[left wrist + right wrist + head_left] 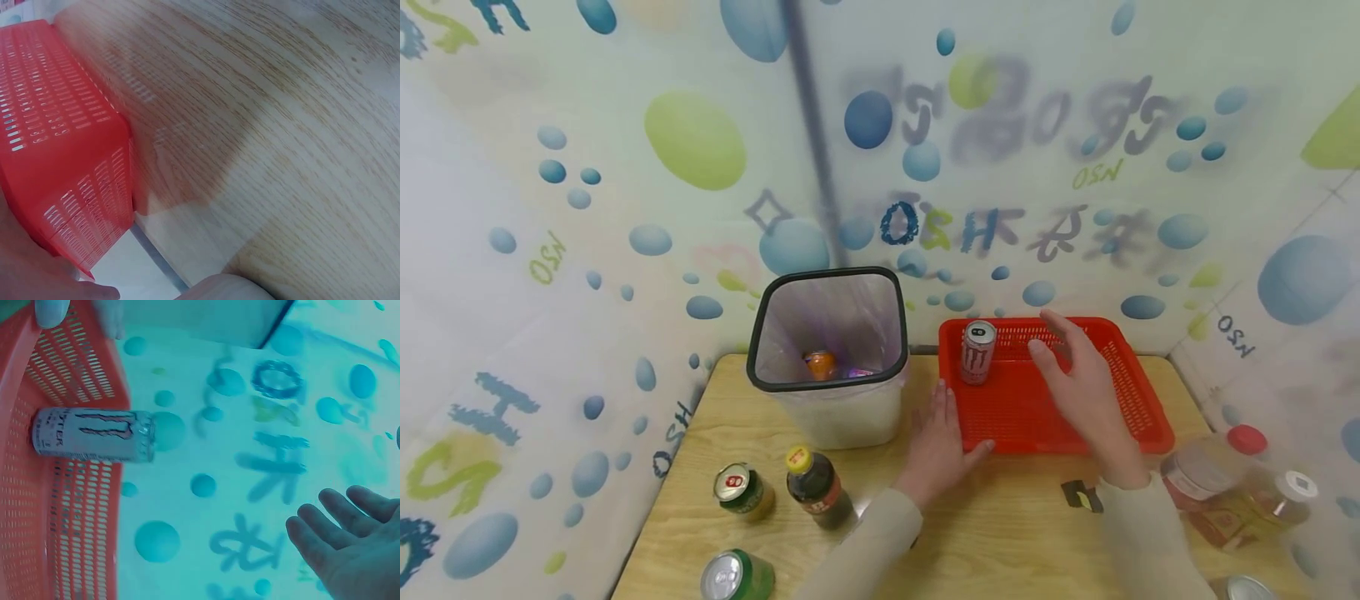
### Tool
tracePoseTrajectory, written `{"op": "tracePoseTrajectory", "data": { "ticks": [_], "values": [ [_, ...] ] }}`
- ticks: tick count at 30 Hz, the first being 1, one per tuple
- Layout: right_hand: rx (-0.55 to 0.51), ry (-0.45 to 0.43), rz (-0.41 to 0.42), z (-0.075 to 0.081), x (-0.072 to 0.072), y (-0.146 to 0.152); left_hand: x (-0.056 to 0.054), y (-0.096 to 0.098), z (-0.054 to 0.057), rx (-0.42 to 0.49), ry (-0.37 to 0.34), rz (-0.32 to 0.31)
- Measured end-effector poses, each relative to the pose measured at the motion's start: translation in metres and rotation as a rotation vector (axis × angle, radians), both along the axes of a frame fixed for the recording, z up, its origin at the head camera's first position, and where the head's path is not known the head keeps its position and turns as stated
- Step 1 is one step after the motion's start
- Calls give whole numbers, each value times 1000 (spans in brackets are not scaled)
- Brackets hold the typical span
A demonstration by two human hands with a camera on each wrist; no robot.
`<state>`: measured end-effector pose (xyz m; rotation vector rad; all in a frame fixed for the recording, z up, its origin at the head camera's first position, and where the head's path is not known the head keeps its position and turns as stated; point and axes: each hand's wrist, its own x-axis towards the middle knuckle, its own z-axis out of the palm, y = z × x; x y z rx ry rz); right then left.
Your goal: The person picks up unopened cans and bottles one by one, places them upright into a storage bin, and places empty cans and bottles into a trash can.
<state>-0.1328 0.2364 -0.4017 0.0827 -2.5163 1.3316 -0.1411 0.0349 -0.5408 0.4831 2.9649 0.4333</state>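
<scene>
A red plastic basket (1015,408) with slotted walls stands on the wooden table. Inside its back left corner a pale pink energy drink can (977,354) is upright, its claw-mark logo showing in the right wrist view. My left hand (936,446) rests against the basket's front left corner, fingers extended along the side. In the left wrist view part of that hand (31,269) lies by the basket wall (69,162). Over the basket's right half hovers my right hand (1082,387), holding nothing, its fingers spread apart in the right wrist view.
A lined bin (827,417) holding an orange can (820,364) stands left of the basket. Nearer are a cola bottle (816,487), a dark can (743,492) and a green can (737,577). Two bottles, one red-capped (1213,467), one white-capped (1255,508), are at right.
</scene>
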Motion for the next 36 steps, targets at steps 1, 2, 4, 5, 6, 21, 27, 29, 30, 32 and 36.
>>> {"op": "tracePoseTrajectory", "data": {
  "ticks": [1,2,4,5,6,21,27,29,30,32,36],
  "values": [
    [2,10,-13,1,6,2,0,0,0,2,0,0],
    [5,22,-27,2,11,5,0,-1,0,0,-2,-1],
    [-1,58,-48,4,21,10,-1,-1,-1,2,-5,-1],
    [-11,72,-54,4,25,13,-1,-2,-1,4,-7,2],
    [-23,87,-59,4,29,15,-1,-2,0,10,-12,5],
    [40,-62,-288,13,102,62,-4,-8,0,32,6,25],
    [67,-37,-367,4,128,89,-5,-9,-1,32,8,27],
    [84,-103,-368,0,135,99,-5,-10,0,27,5,30],
    [101,-134,-378,-2,138,104,-5,-10,0,25,8,31],
    [124,-203,-384,-5,142,112,-6,-10,0,22,6,33],
    [165,-261,-417,-17,152,130,-6,-10,0,23,4,34]
  ]
}}
